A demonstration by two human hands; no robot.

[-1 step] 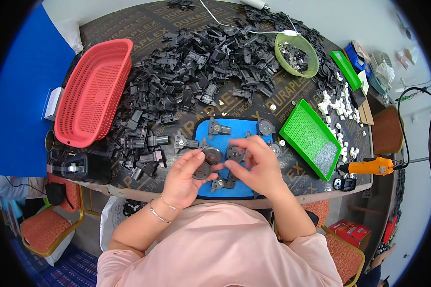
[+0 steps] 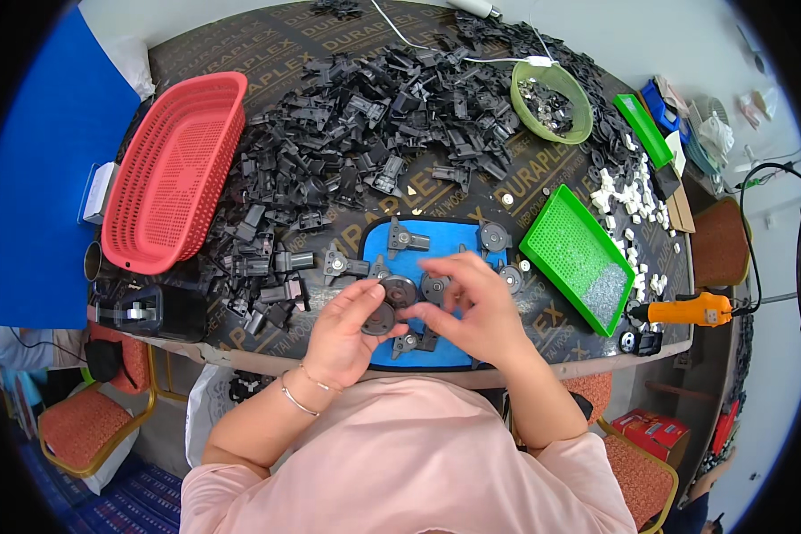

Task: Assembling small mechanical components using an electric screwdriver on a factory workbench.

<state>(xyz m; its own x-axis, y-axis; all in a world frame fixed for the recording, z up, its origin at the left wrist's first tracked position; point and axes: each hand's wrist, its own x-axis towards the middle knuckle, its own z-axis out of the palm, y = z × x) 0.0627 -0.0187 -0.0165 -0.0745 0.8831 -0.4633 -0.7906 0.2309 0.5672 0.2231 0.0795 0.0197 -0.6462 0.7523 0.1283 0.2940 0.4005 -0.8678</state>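
Observation:
My left hand is closed on two dark round discs, an upper disc and a lower disc. Just to its right, my right hand has thumb and fingers curled round another dark disc, which looks tilted. Both hands are above a blue mat at the table's near edge. On the mat lie black brackets with metal centres, among them one bracket at the top left and another below my hands. More round discs rest along its right side.
A large heap of black plastic parts spreads beyond the mat. Left stands a red basket. On the right are a green tray with small clear pieces, white parts, an orange power screwdriver and a yellow-green bowl.
The disc in my right hand has tilted and shifted slightly left. My left hand's discs have moved a little to the right.

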